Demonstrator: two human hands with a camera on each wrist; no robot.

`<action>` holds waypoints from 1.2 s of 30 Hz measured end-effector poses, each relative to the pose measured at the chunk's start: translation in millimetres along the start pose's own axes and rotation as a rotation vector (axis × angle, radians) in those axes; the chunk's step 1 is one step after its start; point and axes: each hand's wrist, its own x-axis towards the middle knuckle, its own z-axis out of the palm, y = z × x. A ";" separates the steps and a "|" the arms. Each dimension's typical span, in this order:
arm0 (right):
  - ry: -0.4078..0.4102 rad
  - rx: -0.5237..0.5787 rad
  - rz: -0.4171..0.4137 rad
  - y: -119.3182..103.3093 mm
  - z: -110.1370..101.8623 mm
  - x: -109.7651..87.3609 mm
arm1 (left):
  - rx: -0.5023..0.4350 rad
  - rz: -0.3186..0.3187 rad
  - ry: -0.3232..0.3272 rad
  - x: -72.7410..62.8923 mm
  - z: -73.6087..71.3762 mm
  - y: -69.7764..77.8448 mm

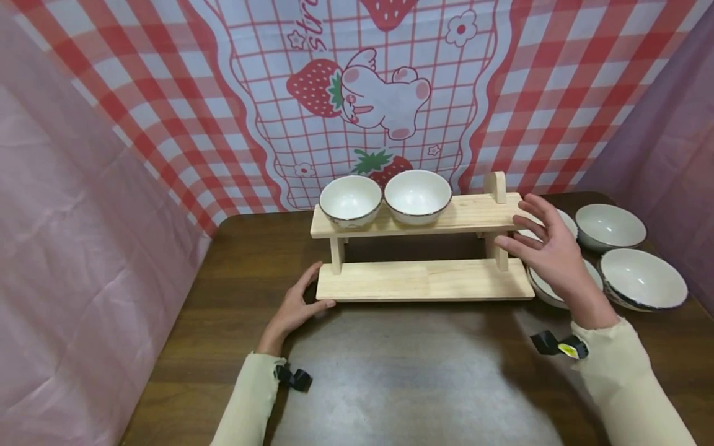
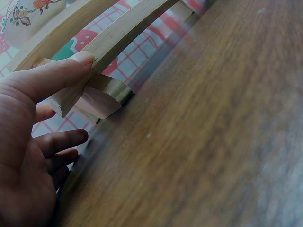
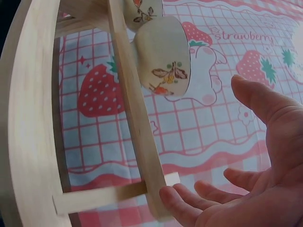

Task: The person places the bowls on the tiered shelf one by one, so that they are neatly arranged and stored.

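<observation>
Rack [image 1: 424, 282] at 12 o'clock on bench [image 1: 435, 378], two bowls [image 1: 418, 195] atop. Left hand [image 1: 295, 313] pinches its 9 o'clock end, right hand [image 1: 552, 251] loose, empty near 3. Looks like rack-positioning; next probably needs right-side grip

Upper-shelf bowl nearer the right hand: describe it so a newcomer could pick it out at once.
In the head view, a pale two-tier wooden rack stands on the brown table. On its upper board sits the white bowl meant. It is nearer the rounded wooden upright; its neighbour bowl sits at the board's left end.
</observation>
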 end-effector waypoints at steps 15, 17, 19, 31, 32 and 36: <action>0.082 -0.051 0.050 25.3 -25.1 -18.4 | -0.025 -0.019 -0.005 -0.7 0.5 -0.6; 0.089 -0.048 0.053 29.1 -28.8 -20.8 | -0.022 -0.021 -0.005 -0.6 0.6 -0.5; 0.094 -0.033 0.047 32.9 -32.4 -23.5 | -0.022 -0.022 -0.006 -0.5 0.6 -0.8; 0.148 0.176 0.009 50.9 -50.9 -35.4 | -0.021 -0.002 -0.003 -0.1 0.7 -1.3; 0.157 0.161 0.011 52.0 -52.0 -36.2 | -0.019 -0.001 -0.004 0.0 0.7 -1.5; 0.192 0.134 0.013 56.7 -56.3 -38.8 | -0.005 0.005 -0.004 0.4 0.2 -1.4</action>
